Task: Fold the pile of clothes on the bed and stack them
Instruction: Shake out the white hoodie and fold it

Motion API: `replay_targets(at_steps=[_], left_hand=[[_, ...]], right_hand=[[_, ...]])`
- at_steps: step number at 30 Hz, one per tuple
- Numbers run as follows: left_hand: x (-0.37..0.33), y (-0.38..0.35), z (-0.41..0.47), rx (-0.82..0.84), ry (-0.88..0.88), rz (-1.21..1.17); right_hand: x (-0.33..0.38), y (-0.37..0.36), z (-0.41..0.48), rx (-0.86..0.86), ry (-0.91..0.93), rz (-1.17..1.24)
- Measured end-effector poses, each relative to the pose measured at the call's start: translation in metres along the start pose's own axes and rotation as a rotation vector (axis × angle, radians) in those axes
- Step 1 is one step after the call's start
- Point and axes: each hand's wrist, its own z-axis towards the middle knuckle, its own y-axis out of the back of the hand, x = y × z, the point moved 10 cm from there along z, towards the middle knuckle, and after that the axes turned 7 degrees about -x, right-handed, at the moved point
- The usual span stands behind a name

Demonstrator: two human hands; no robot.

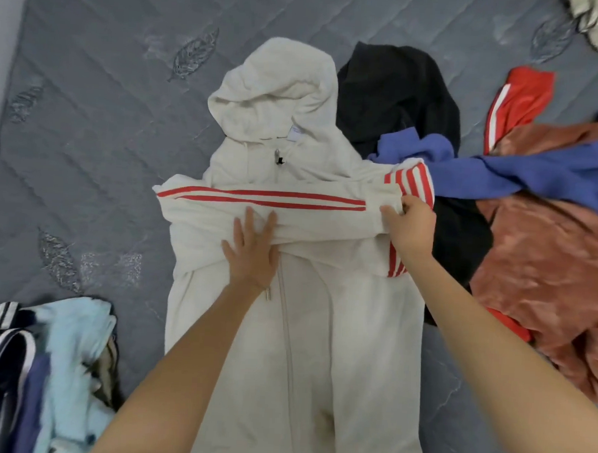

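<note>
A white zip hoodie [307,329] with red stripes lies front up on the grey mattress [100,121], hood pointing away from me. One sleeve is folded across the chest. My left hand [252,251] presses flat, fingers straight, on that folded sleeve near the zipper. My right hand [410,227] pinches the sleeve fabric at the shoulder, near the red stripes. To the right lies a loose pile: a black garment [399,93], a blue garment [533,175], a rust-coloured satin garment [545,271] and a red garment [519,95] with white stripes.
A stack of clothes [44,369] in light blue and navy with white stripes sits at the lower left of the mattress. A pale crumpled garment [597,23] lies at the top right corner. The mattress edge runs along the far left.
</note>
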Motion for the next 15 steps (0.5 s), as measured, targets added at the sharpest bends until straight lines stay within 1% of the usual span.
replay_targets(at_steps=[1,3,4,7,8,10,12,15], left_hand=[[0.004,-0.007,0.001,0.049,-0.018,0.001],[0.009,-0.013,0.002,0.091,-0.064,0.015],[0.010,-0.009,0.002,0.071,-0.083,0.010],[0.010,0.011,-0.012,-0.080,-0.135,-0.003],[0.010,0.015,-0.021,-0.126,-0.167,0.023],[0.009,0.015,-0.042,-0.152,-0.231,0.071],[0.014,0.009,-0.062,-0.139,-0.267,0.084],[0.026,-0.002,-0.092,-0.138,-0.286,0.077]], right_hand=[[-0.005,-0.002,-0.002,0.016,-0.004,-0.029],[-0.003,-0.003,-0.012,0.006,0.071,-0.057],[0.002,-0.005,-0.021,0.008,0.145,-0.060],[0.013,-0.012,-0.056,-0.047,0.359,-0.248],[0.014,-0.016,-0.071,-0.044,0.433,-0.299],[0.010,-0.029,-0.104,-0.007,0.546,-0.359],[-0.001,-0.042,-0.134,0.047,0.593,-0.414],[-0.018,-0.053,-0.174,0.098,0.564,-0.455]])
